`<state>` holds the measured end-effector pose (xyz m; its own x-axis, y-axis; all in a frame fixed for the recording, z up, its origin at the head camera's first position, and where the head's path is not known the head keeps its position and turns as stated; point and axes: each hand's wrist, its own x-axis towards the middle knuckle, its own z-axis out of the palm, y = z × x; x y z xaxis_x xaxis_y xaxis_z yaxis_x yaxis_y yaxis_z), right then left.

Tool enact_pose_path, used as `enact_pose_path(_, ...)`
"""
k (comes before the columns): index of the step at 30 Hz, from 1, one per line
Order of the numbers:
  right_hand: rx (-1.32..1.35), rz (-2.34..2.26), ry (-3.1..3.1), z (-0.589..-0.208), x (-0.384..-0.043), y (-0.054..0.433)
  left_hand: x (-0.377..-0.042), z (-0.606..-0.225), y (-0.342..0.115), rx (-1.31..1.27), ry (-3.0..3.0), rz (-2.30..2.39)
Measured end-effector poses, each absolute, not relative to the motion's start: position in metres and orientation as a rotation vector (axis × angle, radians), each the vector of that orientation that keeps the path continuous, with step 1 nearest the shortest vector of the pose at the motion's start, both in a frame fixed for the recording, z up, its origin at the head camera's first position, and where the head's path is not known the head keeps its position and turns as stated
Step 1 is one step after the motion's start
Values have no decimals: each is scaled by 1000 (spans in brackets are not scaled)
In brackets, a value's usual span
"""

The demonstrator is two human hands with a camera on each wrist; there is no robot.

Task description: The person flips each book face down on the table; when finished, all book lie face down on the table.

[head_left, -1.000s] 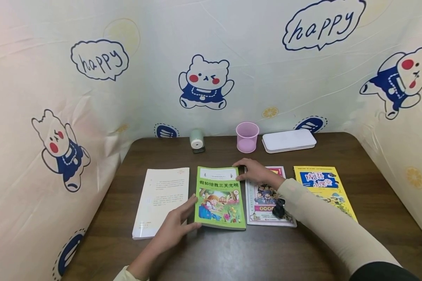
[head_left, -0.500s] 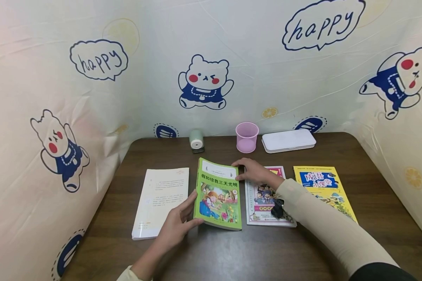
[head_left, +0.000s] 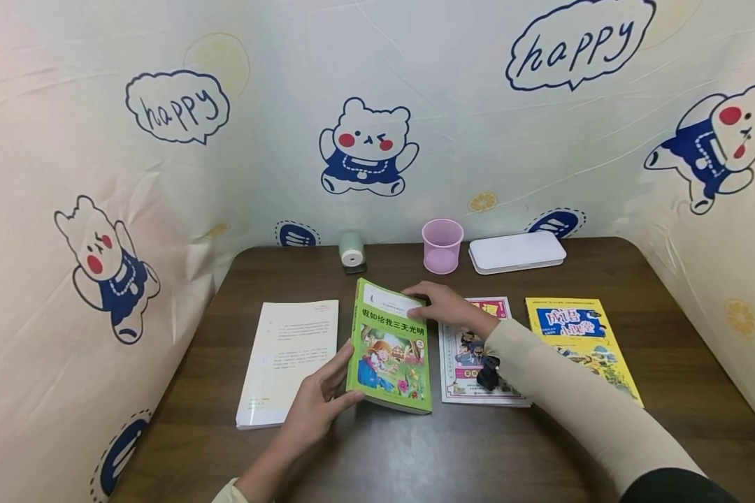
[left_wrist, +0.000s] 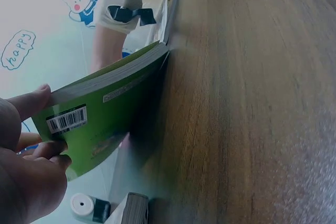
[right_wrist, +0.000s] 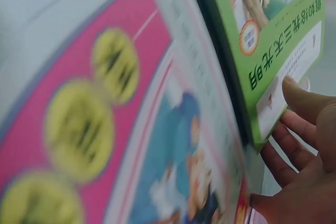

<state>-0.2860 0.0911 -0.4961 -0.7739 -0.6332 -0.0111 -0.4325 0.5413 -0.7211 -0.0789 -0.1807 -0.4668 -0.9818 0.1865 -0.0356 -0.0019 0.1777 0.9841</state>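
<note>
A pale fabric backdrop printed with bears and "happy" bubbles surrounds a dark wooden table; the bear at far right is cut off by the frame. The right sleeve covers part of the pink-and-white book and a lower part of the yellow book. Close up in the right wrist view, the pink-and-white cover is too blurred to read. The fine print on the pale book is too small to make out.

The green book is tilted between the two hands, its left side raised off the table — whether its right edge touches the wood is hard to tell. The left hand pinches it by the lower left, thumb at the front and fingers curled against the back cover near the barcode. The right hand pinches the upper right corner — thumb over the front cover, fingers partly hidden behind it.

The pale book lies flat to the left; the other two lie to the right. Along the table's far edge are a small green device, a pink cup and a flat white case.
</note>
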Motion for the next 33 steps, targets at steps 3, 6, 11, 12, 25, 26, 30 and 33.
enact_pose_path(3, -886, -1080, 2510, -492, -286, 83, -79, -466, -181, 188, 2288, 1921)
enact_pose_path(6, -893, -1103, 2506, -488, -286, 75, -79, -466, -180, 202, 2283, 1928)
enact_pose_path(11, -902, -1123, 2496, -479, -285, 63, -77, -464, -180, 218, 2301, 1934)
enact_pose_path(12, -900, -1121, 2497, -477, -284, 61, -76, -464, -180, 220, 2305, 1935)
enact_pose_path(25, -896, -1115, 2504, -455, -283, 39, -74, -462, -179, 314, 2306, 1967)
enact_pose_path(26, -897, -1122, 2503, -454, -284, 38, -74, -462, -179, 324, 2302, 1975)
enact_pose_path(30, -894, -1159, 2497, -451, -284, 34, -74, -461, -178, 363, 2300, 2002)
enact_pose_path(33, -896, -1191, 2487, -447, -284, 31, -73, -460, -178, 386, 2302, 2022)
